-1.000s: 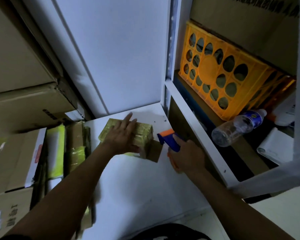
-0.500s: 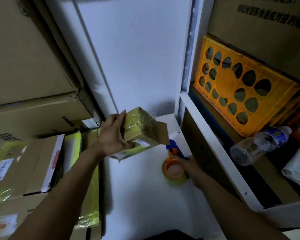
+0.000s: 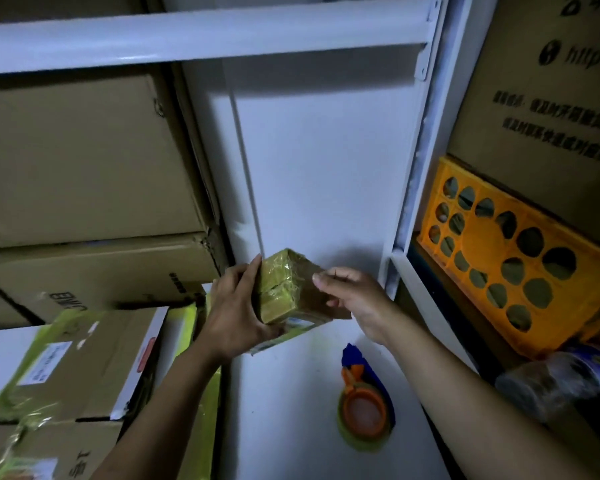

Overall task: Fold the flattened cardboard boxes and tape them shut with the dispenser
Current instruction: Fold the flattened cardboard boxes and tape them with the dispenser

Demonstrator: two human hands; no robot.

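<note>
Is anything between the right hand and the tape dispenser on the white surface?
Nothing visible. The tape dispenser lies on the white surface below the right hand, which is at the small taped box.
</note>
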